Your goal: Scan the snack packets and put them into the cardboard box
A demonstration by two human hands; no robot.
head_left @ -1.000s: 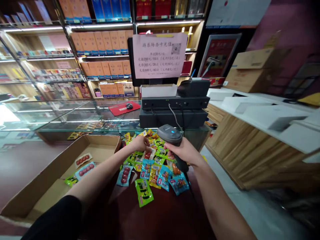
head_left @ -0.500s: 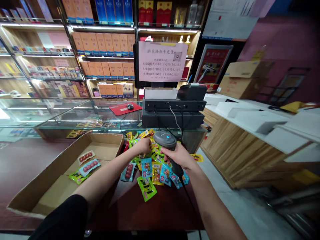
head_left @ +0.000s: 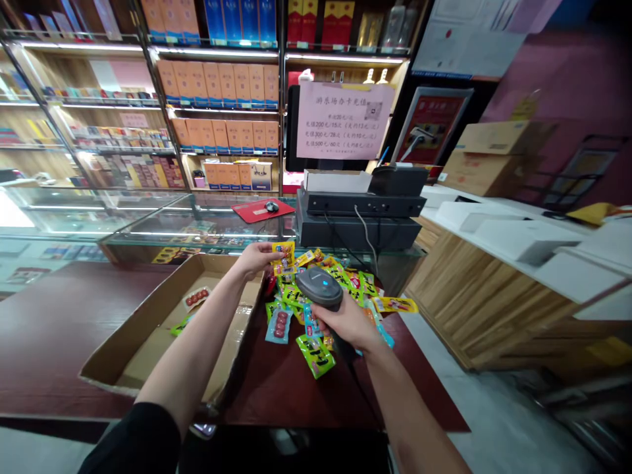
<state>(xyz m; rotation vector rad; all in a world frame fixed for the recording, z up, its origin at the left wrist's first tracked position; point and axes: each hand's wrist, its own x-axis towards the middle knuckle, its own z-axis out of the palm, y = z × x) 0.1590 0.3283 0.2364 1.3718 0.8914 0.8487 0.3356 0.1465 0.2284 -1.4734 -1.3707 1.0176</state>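
My left hand (head_left: 257, 258) pinches a yellow snack packet (head_left: 285, 255), held up above the left edge of a heap of small packets. A dark grey barcode scanner (head_left: 320, 287) is gripped in my right hand (head_left: 353, 319), its head over the heap and its cord running down toward me. Green, yellow and blue snack packets (head_left: 340, 271) lie piled under and around it. Nearer to me are a green packet (head_left: 316, 355) and a blue one with reddish balls (head_left: 279, 326). My left forearm crosses a shallow cardboard box (head_left: 143, 322) holding a packet of reddish balls (head_left: 197, 297) and a partly hidden green packet.
Behind the heap stands a dark cash-register unit (head_left: 360, 220) beneath a pink paper sign (head_left: 345, 122). A red mouse pad (head_left: 261, 210) lies on the glass counter (head_left: 148, 227). Lit shelves of boxed goods line the back. A wood-panelled counter (head_left: 488, 296) stands right.
My left hand has come up and left from the heap and now shows a yellow packet in its fingers. The scanner has shifted slightly left and lower; the whole view has shifted too.
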